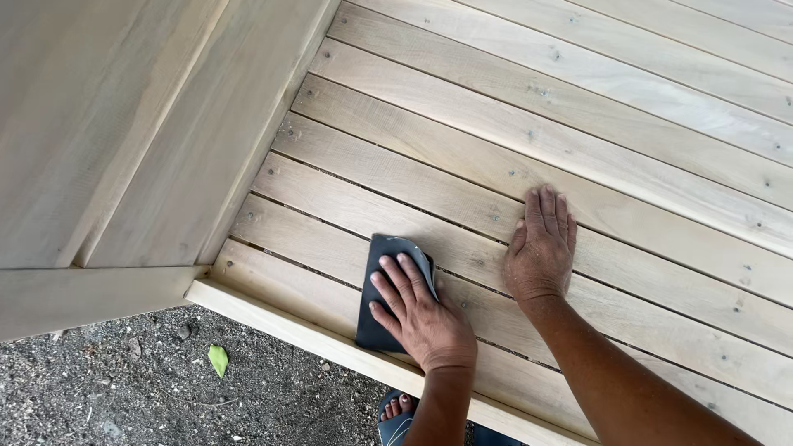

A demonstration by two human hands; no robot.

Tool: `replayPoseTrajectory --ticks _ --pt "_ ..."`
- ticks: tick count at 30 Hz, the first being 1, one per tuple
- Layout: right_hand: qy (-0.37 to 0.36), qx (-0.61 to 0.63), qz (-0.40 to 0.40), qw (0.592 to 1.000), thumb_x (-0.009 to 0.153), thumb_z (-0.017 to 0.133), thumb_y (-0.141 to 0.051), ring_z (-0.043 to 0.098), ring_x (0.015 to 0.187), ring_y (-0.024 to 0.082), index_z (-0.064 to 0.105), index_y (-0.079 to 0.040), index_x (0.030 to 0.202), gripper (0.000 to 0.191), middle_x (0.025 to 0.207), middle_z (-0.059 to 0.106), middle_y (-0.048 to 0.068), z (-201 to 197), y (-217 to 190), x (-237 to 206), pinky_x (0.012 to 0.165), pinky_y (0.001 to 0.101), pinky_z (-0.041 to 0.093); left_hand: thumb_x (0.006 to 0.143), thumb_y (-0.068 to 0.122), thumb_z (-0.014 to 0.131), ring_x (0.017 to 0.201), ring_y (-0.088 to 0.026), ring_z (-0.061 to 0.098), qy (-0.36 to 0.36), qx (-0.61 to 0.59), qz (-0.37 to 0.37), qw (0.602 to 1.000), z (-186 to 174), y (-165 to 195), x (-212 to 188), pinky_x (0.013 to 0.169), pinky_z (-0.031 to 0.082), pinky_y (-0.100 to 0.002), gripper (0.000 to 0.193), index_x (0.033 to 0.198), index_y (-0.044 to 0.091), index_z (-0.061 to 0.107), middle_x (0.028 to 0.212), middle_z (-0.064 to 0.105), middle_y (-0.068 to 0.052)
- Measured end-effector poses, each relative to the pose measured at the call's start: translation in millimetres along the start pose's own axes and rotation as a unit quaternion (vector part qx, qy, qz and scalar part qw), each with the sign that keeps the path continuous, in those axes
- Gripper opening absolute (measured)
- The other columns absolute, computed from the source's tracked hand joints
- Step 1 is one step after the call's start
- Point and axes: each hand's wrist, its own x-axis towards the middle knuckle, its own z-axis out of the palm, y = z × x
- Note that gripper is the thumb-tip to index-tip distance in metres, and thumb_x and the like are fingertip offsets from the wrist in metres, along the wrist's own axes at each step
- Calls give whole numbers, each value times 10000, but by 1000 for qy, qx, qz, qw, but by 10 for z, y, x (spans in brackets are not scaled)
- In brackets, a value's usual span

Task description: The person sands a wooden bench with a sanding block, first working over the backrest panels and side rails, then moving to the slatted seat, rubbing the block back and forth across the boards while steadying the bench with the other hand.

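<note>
My left hand [417,314] presses palm down on a dark grey sheet of sandpaper [382,248], fingers spread over it. The sheet lies on the pale wooden slats [462,157] of a slatted surface, near the front rail [281,318]; its upper edge curls up slightly. My right hand [541,248] lies flat and open on the slats just right of the sandpaper, fingers together and pointing away from me, holding nothing. Both forearms come in from the bottom right.
An upright wooden panel [124,140] joins the slatted surface on the left. Below the front rail is grey gravel ground [124,388] with a small green leaf [217,359]. A foot in a blue sandal [396,417] shows at the bottom edge.
</note>
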Motion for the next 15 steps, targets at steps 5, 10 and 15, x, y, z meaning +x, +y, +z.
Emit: replayPoseTrajectory --ticks 5,10,15 --pt "-2 27 -4 1000 1075 410 -166 275 1569 331 430 -34 1567 510 1660 376 167 8 34 10 1297 483 157 1064 428 209 1577 -325 78 -14 -40 -50 998 -28 -458 635 1239 68 -608 637 1632 142 248 1714 138 -121" --pt "2 1 -5 1000 1055 422 -156 269 1557 343 432 -13 1561 527 1652 376 179 35 16 30 1281 494 151 1066 403 233 1604 -291 61 29 -63 -143 987 -199 -734 1189 1274 68 -588 638 1654 158 192 1732 129 -72" --pt "-5 4 -1 1000 1074 423 -165 268 1563 346 439 -11 1556 506 1650 384 182 19 -7 37 1287 494 154 1084 350 221 1580 -323 14 8 -64 -119 991 -29 -290 361 1227 37 -619 596 1648 176 138 1715 75 -113"
